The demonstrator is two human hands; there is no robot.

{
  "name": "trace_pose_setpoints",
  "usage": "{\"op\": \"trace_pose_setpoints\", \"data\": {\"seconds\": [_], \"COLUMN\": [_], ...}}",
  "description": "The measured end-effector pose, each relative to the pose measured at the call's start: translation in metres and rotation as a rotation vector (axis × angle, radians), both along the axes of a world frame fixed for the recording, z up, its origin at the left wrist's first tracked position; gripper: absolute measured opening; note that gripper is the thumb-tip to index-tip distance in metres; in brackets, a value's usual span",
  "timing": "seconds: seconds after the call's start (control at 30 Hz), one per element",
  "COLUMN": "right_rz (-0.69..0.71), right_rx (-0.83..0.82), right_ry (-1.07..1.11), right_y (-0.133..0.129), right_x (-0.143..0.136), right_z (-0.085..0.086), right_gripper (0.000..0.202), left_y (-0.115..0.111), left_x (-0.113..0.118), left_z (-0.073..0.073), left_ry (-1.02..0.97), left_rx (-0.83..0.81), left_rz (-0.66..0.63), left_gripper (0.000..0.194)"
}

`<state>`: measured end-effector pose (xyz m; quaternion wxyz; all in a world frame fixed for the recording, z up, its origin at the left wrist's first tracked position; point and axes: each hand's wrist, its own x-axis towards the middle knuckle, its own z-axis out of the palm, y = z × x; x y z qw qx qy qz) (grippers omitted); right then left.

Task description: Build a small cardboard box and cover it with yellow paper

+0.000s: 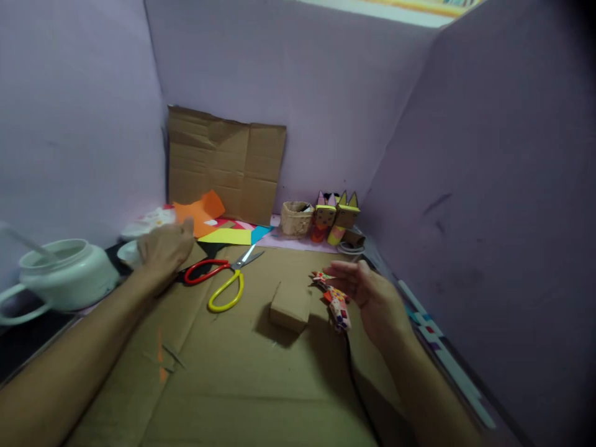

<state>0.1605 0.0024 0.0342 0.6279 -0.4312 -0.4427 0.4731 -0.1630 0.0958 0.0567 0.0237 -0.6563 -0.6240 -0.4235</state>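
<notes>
1. While the right hand (377, 304) is beside the pistol-shaped tool in colourful patterned wrap (339, 310), a proper hold needs the grip area, well clear of the nozzle. Looks like a glue gun, so treat the tip as possibly hot.
2. Right fingers: loosely bent, not wrapped round the tool; contact unclear.
3. Left hand (165, 248): over the far-left side, near the small white bowl (129, 253) and the crumpled orange paper (200, 214). Fingers curled inward; cannot tell if they grasp anything. Picking here calls for a light fingertip pinch, no dragging of neighbouring sheets.
4. Small brown cardboard box (289, 307): on the large flat brown cardboard sheet (223, 397), between the scissors and the tool. Light, likely to slide or dent; steady it by opposite sides, no squeezing.
5. Thin black cord (354, 379) runs from the tool toward the near edge. Best left slack, off the box; a tug could swing the tool.
6. Metal scissors with one red and one yellow handle (237, 270): blades part open, pointing away from the person. Left forearm should pass clear; closing them first would be safer.
7. Round white pot with a handle (72, 276): far left, close to the left forearm. Watch the elbow; a knock could tip it.
</notes>
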Motion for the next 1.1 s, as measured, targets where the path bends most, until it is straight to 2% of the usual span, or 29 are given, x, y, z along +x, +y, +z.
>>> {"op": "trace_pose_setpoints", "data": {"seconds": [0.07,0.13,0.2,0.27,0.3,0.37,0.43,0.47,0.5,0.57,0.63,0.7,0.8,0.87,0.93,1.0,1.03,1.1], "right_rz": [-0.066,-0.026,0.057,0.132,0.156,0.171,0.159,0.156,0.156,0.148,0.108,0.063,0.045,0.079,0.150,0.265,0.319,0.369], "right_rx": [-0.002,-0.023,-0.040,-0.036,-0.032,-0.028,-0.016,0.002,0.024,0.079,0.151,0.237,0.283,0.228,0.172,0.138,0.120,0.062], "right_ry": [-0.111,-0.223,-0.317,-0.391,-0.422,-0.475,-0.511,-0.520,-0.528,-0.557,-0.631,-0.712,-0.708,-0.563,-0.344,-0.207,-0.211,-0.315], "right_y": [0.000,-0.003,-0.008,-0.013,-0.014,-0.015,-0.014,-0.013,-0.012,-0.012,-0.013,-0.014,-0.015,-0.014,-0.013,-0.013,-0.014,-0.014], "right_x": [0.006,0.005,-0.001,-0.009,-0.013,-0.021,-0.027,-0.030,-0.031,-0.033,-0.032,-0.032,-0.033,-0.036,-0.040,-0.043,-0.043,-0.040], "right_z": [-0.007,-0.013,-0.020,-0.028,-0.032,-0.040,-0.047,-0.050,-0.051,-0.050,-0.046,-0.041,-0.039,-0.040,-0.042,-0.044,-0.044,-0.043], "right_gripper": [0.040,0.044,0.057,0.075,0.083,0.091,0.081,0.071,0.063,0.053,0.051,0.051,0.051,0.051,0.052,0.057,0.063,0.084], "left_y": [0.005,0.005,-0.001,-0.010,-0.016,-0.028,-0.040,-0.046,-0.051,-0.060,-0.065,-0.068,-0.070,-0.070,-0.068,-0.064,-0.062,-0.056], "left_x": [-0.006,-0.004,0.004,0.015,0.023,0.040,0.059,0.069,0.077,0.091,0.100,0.104,0.106,0.106,0.103,0.098,0.094,0.084], "left_z": [-0.007,-0.010,-0.006,0.000,0.003,0.001,-0.010,-0.018,-0.026,-0.040,-0.048,-0.048,-0.044,-0.045,-0.047,-0.049,-0.048,-0.043], "left_ry": [0.073,0.154,0.231,0.217,0.157,0.050,0.069,0.057,0.056,0.094,0.068,0.014,-0.056,-0.136,-0.319,-0.510,-0.549,-0.479], "left_rx": [0.004,0.036,0.070,0.074,0.079,-0.007,-0.171,-0.287,-0.332,-0.339,-0.347,-0.411,-0.486,-0.501,-0.517,-0.535,-0.548,-0.554], "left_rz": [0.049,0.113,0.187,0.203,0.146,-0.111,-0.384,-0.603,-0.716,-0.784,-0.783,-0.787,-0.788,-0.797,-0.833,-0.880,-0.896,-0.871], "left_gripper": [0.026,0.025,0.033,0.041,0.045,0.049,0.049,0.063,0.069,0.069,0.057,0.049,0.051,0.061,0.071,0.073,0.071,0.065]}}
